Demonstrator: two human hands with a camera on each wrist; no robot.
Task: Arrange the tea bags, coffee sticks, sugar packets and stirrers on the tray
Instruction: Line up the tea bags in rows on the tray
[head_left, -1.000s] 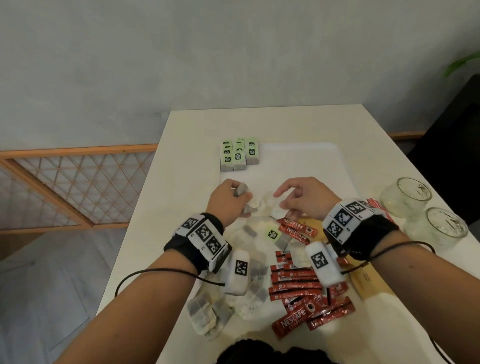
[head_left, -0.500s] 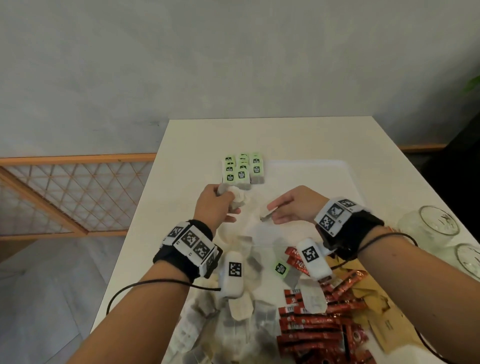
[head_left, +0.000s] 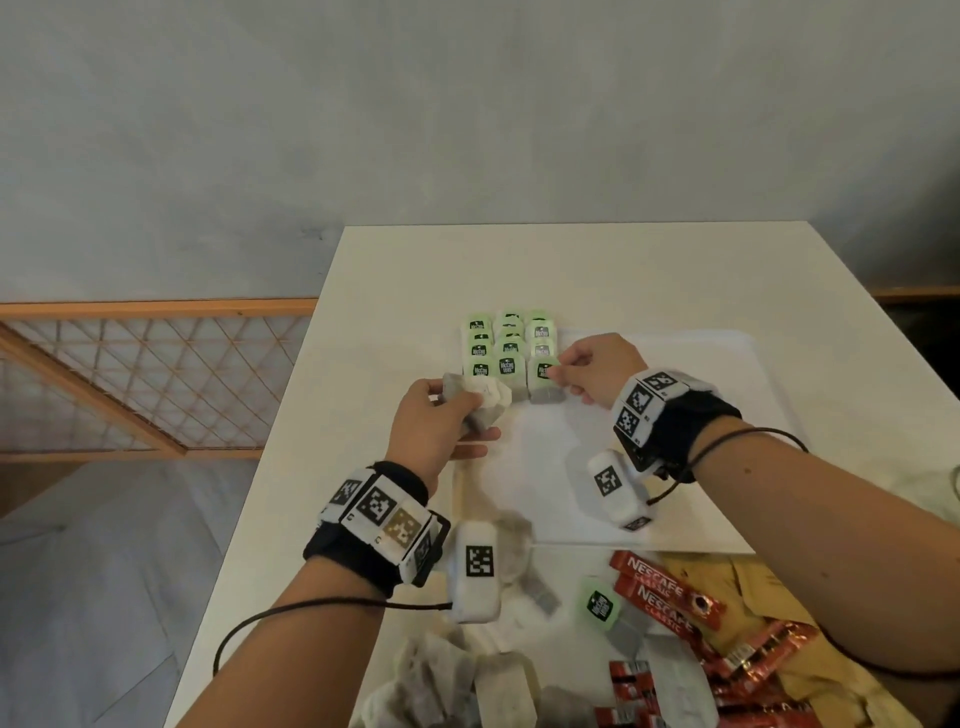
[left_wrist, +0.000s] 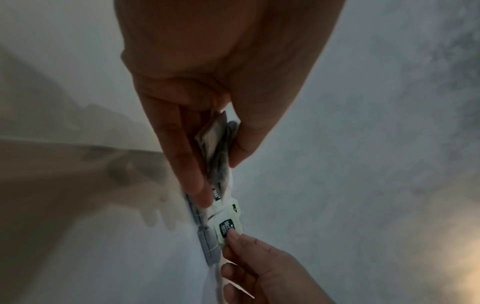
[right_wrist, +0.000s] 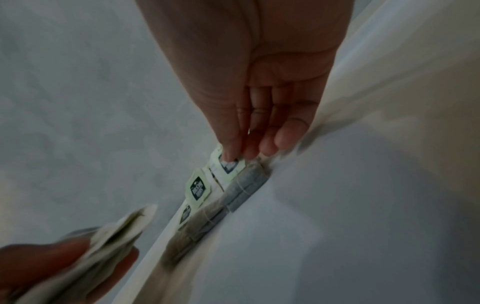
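Note:
A white tray (head_left: 701, 415) lies on the white table. Tea bags with green tags (head_left: 506, 348) sit in three short rows at its far left corner. My left hand (head_left: 475, 421) grips a bundle of loose tea bags (head_left: 480, 400) just left of the rows, and the bundle (left_wrist: 221, 148) is clamped between thumb and fingers. My right hand (head_left: 558, 371) pinches the green tag of the nearest tea bag (head_left: 543, 387) in the right row. That tea bag (right_wrist: 249, 181) lies on the tray under my fingertips (right_wrist: 230, 156).
Near the table's front edge lie a pile of loose tea bags (head_left: 467, 680), red coffee sticks (head_left: 670, 597) and brown packets (head_left: 737, 582). A wooden lattice rail (head_left: 130, 379) runs to the left of the table, and a grey wall stands behind it.
Both hands have moved from the loose pile to the tray's far left corner. The right hand carried a tea bag to the near end of the right row.

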